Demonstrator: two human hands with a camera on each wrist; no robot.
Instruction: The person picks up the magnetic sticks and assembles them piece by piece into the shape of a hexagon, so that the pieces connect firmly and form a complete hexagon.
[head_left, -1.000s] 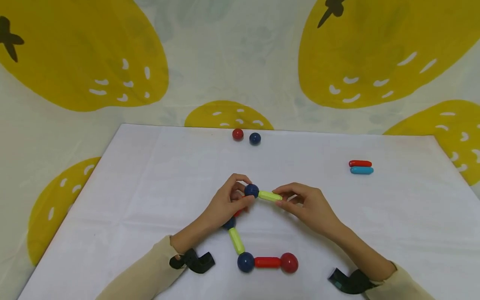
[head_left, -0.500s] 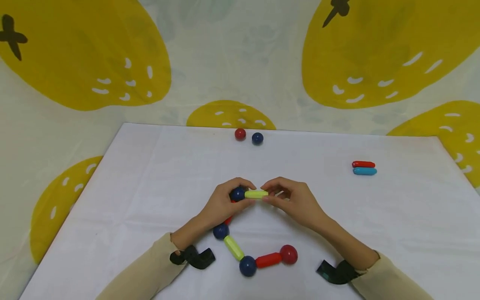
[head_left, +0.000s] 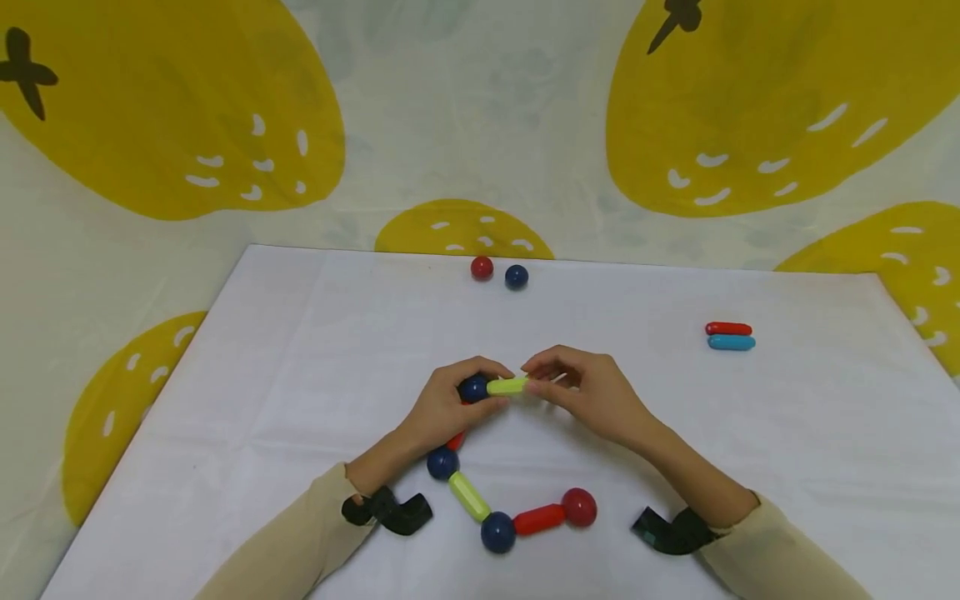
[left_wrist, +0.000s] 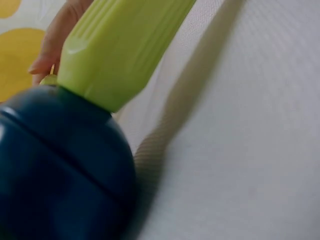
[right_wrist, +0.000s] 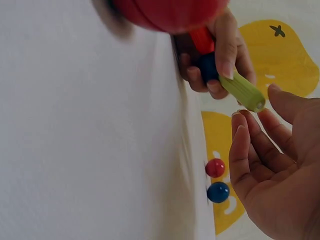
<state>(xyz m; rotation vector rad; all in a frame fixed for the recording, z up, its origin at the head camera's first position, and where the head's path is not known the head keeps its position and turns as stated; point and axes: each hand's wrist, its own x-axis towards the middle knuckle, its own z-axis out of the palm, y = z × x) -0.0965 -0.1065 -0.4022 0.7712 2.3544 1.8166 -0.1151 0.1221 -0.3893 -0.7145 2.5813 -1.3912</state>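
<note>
My left hand grips a dark blue ball, its fingers curled round it. A yellow-green rod is joined to that ball and points right. My right hand is at the rod's free end; in the right wrist view its thumb and fingers stand slightly apart around the end face. From the held ball a chain runs down toward me: a red rod partly hidden by the left hand, a blue ball, a yellow-green rod, a blue ball, a red rod and a red ball.
At the far edge of the white table lie a loose red ball and a blue ball. A red rod and a light blue rod lie side by side at the right. Behind hangs a yellow-patterned cloth.
Both hands and the held ball and rod have moved left since a second ago. The chain's lower part has swung slightly. Lately the right hand has drawn back a little at the rod's end.
</note>
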